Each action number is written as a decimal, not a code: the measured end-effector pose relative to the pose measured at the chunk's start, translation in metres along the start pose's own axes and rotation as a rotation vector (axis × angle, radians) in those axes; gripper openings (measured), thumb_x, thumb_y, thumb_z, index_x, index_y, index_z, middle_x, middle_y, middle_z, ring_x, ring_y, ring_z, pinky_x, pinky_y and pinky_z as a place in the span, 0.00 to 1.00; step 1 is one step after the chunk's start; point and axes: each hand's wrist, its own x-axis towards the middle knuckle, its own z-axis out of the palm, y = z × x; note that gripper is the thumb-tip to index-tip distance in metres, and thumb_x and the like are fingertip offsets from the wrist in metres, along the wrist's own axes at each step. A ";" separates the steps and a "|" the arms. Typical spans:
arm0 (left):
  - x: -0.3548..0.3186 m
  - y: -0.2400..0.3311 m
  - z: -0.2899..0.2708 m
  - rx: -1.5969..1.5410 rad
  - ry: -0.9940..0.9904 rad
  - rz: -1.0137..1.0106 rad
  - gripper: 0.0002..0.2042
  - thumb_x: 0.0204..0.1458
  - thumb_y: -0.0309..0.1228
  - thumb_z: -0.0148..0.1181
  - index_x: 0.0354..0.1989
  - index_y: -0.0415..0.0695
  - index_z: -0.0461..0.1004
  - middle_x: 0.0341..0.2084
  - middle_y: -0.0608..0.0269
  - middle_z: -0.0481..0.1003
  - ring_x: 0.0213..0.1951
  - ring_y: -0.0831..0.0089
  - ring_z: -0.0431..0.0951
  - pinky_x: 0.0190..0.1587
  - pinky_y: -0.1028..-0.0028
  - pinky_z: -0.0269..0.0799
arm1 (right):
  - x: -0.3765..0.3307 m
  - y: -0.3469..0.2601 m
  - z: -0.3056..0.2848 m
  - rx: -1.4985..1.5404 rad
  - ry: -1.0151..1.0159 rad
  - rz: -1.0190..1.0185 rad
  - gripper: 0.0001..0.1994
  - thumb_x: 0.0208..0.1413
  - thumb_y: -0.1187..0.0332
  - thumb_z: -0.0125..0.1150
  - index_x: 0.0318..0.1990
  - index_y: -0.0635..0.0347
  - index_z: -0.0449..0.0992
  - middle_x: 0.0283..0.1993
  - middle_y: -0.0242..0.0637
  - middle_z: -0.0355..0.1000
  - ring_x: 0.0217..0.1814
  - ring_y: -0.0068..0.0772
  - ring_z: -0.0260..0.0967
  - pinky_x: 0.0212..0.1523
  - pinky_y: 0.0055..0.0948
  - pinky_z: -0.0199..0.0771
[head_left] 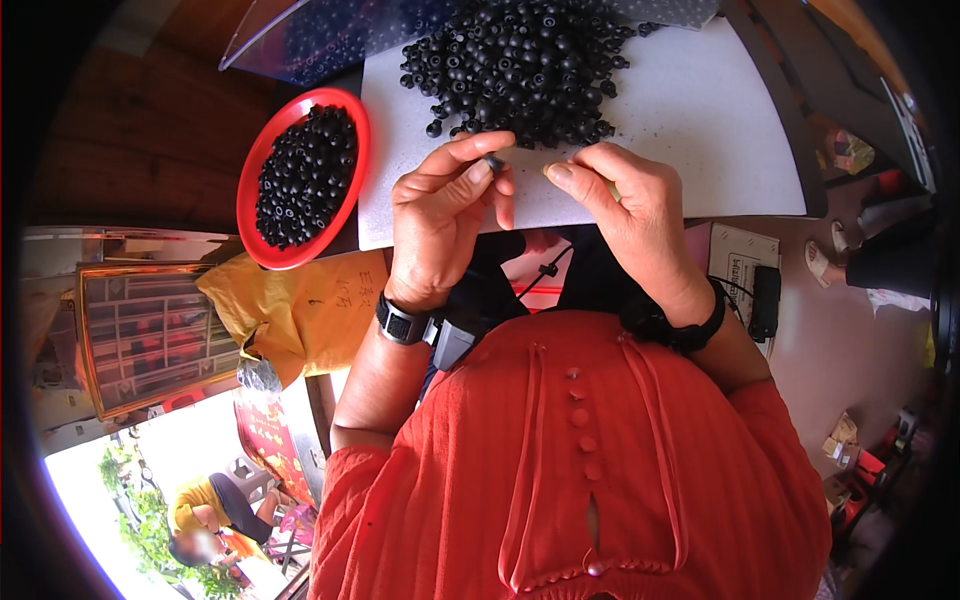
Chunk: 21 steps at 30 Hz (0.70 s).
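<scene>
One small, dark, rounded piece [493, 162] sits in the left hand [436, 212]; what the right hand [638, 208] holds is unclear.

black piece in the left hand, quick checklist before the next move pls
1. Black piece gripped: ok, held in the left hand's fingers.
2. Right hand empty: cannot tell, its fingertips are close together.
3. Piece's surface sound: cannot tell, too small and partly covered.
4. Red dish beside the white tabletop: ok, with many black pieces inside.
5. Loose pile just beyond the hands: ok.
</scene>
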 end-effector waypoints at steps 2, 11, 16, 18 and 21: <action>0.001 -0.001 0.000 0.001 -0.005 0.006 0.15 0.69 0.23 0.52 0.61 0.35 0.77 0.37 0.53 0.79 0.30 0.69 0.77 0.35 0.74 0.75 | 0.000 0.000 -0.001 -0.004 -0.010 -0.001 0.15 0.63 0.61 0.69 0.29 0.62 0.78 0.21 0.42 0.70 0.19 0.40 0.68 0.22 0.37 0.65; 0.001 -0.002 0.002 0.003 -0.009 0.034 0.15 0.69 0.23 0.53 0.60 0.35 0.77 0.37 0.53 0.79 0.30 0.69 0.77 0.35 0.74 0.75 | 0.000 0.000 0.000 0.035 0.023 -0.013 0.14 0.62 0.64 0.70 0.29 0.63 0.77 0.22 0.42 0.70 0.19 0.38 0.66 0.22 0.36 0.65; 0.000 0.000 0.001 0.025 0.032 0.046 0.14 0.69 0.23 0.53 0.59 0.35 0.78 0.36 0.54 0.79 0.30 0.68 0.78 0.35 0.74 0.75 | 0.003 -0.001 0.004 -0.009 -0.009 -0.050 0.13 0.61 0.65 0.71 0.29 0.62 0.77 0.22 0.41 0.70 0.19 0.40 0.66 0.23 0.36 0.65; -0.003 0.002 0.004 -0.049 0.051 -0.014 0.12 0.68 0.19 0.53 0.55 0.33 0.79 0.36 0.57 0.79 0.29 0.70 0.79 0.36 0.74 0.78 | 0.001 -0.002 0.003 -0.060 0.007 -0.120 0.12 0.60 0.66 0.71 0.29 0.62 0.77 0.22 0.41 0.70 0.20 0.40 0.67 0.23 0.36 0.65; -0.004 0.004 0.007 -0.050 0.069 -0.035 0.12 0.66 0.17 0.54 0.53 0.34 0.80 0.36 0.58 0.79 0.29 0.71 0.79 0.32 0.74 0.78 | -0.003 -0.002 0.005 -0.007 0.000 -0.158 0.09 0.60 0.70 0.72 0.31 0.63 0.78 0.23 0.39 0.71 0.22 0.31 0.68 0.25 0.33 0.66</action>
